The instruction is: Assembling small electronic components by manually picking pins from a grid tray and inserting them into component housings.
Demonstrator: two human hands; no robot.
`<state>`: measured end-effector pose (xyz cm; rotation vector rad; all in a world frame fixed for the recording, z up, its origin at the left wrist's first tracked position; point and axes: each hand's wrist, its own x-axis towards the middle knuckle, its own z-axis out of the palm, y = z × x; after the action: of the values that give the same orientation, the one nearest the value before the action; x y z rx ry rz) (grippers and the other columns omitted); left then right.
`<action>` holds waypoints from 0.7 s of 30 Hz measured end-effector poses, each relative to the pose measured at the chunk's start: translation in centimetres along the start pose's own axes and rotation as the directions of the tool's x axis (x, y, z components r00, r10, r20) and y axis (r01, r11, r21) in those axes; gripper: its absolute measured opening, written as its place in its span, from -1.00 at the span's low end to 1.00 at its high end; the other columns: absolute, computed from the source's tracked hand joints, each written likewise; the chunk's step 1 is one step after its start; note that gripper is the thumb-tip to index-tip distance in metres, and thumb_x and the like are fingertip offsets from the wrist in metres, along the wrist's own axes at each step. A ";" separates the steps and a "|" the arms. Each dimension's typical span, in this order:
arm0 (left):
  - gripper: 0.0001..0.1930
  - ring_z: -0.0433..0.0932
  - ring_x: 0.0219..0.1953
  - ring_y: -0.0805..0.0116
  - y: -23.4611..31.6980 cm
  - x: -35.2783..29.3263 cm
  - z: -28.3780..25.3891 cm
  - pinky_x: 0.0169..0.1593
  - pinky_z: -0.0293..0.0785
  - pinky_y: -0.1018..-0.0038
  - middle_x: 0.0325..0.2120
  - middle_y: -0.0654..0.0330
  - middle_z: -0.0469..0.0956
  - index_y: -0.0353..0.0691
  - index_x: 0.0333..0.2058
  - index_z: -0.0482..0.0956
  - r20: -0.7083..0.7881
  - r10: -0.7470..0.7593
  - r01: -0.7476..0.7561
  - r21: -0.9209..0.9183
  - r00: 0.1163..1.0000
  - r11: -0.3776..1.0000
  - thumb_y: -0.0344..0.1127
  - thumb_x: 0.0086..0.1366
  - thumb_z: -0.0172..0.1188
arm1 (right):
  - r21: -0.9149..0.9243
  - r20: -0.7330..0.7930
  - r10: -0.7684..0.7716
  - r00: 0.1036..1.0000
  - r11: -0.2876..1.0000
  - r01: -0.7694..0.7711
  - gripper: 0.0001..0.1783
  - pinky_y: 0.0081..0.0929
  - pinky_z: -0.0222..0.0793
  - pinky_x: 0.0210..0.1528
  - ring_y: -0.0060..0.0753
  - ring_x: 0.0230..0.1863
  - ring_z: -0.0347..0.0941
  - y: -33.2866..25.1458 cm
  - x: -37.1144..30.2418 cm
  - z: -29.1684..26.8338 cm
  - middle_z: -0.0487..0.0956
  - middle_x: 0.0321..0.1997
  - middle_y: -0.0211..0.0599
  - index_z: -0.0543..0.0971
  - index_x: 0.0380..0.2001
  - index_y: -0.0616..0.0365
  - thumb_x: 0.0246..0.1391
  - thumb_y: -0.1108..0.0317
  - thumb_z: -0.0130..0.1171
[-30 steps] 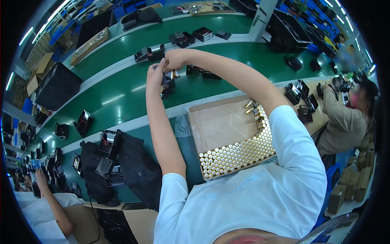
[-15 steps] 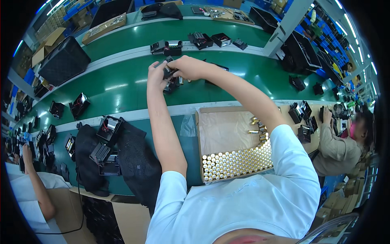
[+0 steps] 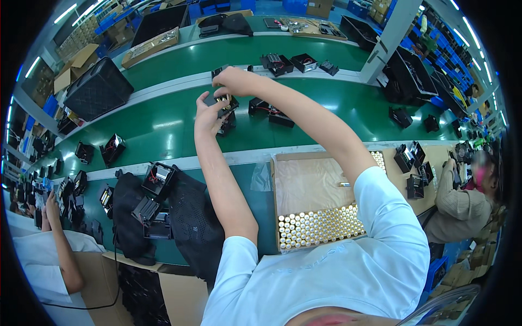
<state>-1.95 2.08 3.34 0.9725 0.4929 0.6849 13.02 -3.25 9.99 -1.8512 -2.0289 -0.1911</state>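
Observation:
Over the green conveyor, my left hand (image 3: 206,118) grips a small black battery holder (image 3: 230,103) in which brass-coloured batteries show. My right hand (image 3: 239,82) reaches in from above with bent fingers, its thumb against the holder and batteries. Exactly what the right fingertips pinch is partly hidden. Just below my hands sits a black plastic housing (image 3: 226,129). More black housings (image 3: 281,117) with red wires lie to the right. Near my body is an open cardboard tray (image 3: 275,190) with rows of upright batteries (image 3: 312,225); one loose battery (image 3: 344,185) rests on its paper lining.
At left, black housings (image 3: 158,179) lie on a dark cloth (image 3: 190,212). A clear plastic bag (image 3: 261,178) is beside the tray. A metal post (image 3: 389,43) rises at the right rear. Co-workers sit on both sides, one in a beige sweater (image 3: 462,190).
My right hand has shifted up and left over the battery holder, and batteries in it now show. Several loose batteries in the tray are out of sight. The view has shifted slightly.

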 end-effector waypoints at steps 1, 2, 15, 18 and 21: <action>-0.24 0.49 -0.08 -0.05 0.0 0.1 -0.2 -0.10 0.55 0.09 0.00 -0.22 0.30 -0.21 0.19 0.09 0.012 0.009 -0.009 0.014 1.000 1.000 -0.62 0.03 0.26 | -0.067 -0.015 -0.043 0.999 0.997 0.042 -0.66 -0.45 0.46 -0.44 -0.34 -0.65 0.49 0.1 0.2 0.5 0.61 -0.55 -0.21 0.66 -0.45 0.26 0.10 0.15 0.20; -0.24 0.49 -0.08 -0.05 0.3 0.0 -0.4 -0.10 0.55 0.09 0.00 -0.22 0.30 -0.21 0.19 0.09 0.007 0.011 -0.011 0.014 1.000 1.000 -0.62 0.03 0.26 | -0.064 -0.014 -0.048 0.999 0.997 0.047 -0.66 -0.45 0.46 -0.44 -0.34 -0.65 0.49 -0.7 0.4 0.4 0.61 -0.55 -0.21 0.66 -0.45 0.26 0.10 0.15 0.20; -0.48 0.46 -0.03 -0.14 3.1 -2.1 1.0 -0.07 0.43 0.03 -0.03 -0.21 0.40 -0.21 0.08 0.32 -0.354 0.275 0.160 0.825 0.894 0.542 -0.35 0.12 0.18 | 0.450 0.263 0.561 0.785 0.649 -0.614 -0.58 -0.56 0.27 -0.65 -0.51 -0.79 0.23 -3.4 -2.1 0.2 0.48 -0.72 -0.39 0.61 -0.69 0.22 0.10 0.14 0.18; -0.48 0.37 0.08 -0.25 3.1 -2.5 2.3 0.12 0.29 -0.06 0.00 -0.20 0.41 -0.19 0.07 0.39 -0.366 0.494 0.456 0.887 0.789 -0.073 -0.06 0.20 0.16 | 0.577 0.278 0.515 0.811 0.586 -0.570 -0.68 -0.61 0.24 -0.65 -0.58 -0.75 0.23 -3.8 -5.7 -4.5 0.54 -0.59 -0.45 0.65 -0.51 0.26 0.09 0.20 0.18; -0.41 0.25 0.24 -0.07 2.3 -2.3 4.1 0.24 0.12 -0.01 0.14 -0.06 0.37 -0.17 0.14 0.36 -0.172 0.580 0.333 0.925 0.796 -0.183 0.05 0.23 0.11 | 0.521 0.310 0.523 0.794 0.606 -0.602 -0.72 -0.64 0.22 -0.64 -0.63 -0.73 0.23 -3.7 -12.6 -11.0 0.58 -0.54 -0.45 0.66 -0.38 0.26 0.08 0.23 0.19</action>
<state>-1.54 -1.06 7.51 2.4909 1.7653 0.7181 12.17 -19.30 15.98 -1.9661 -1.2207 0.6926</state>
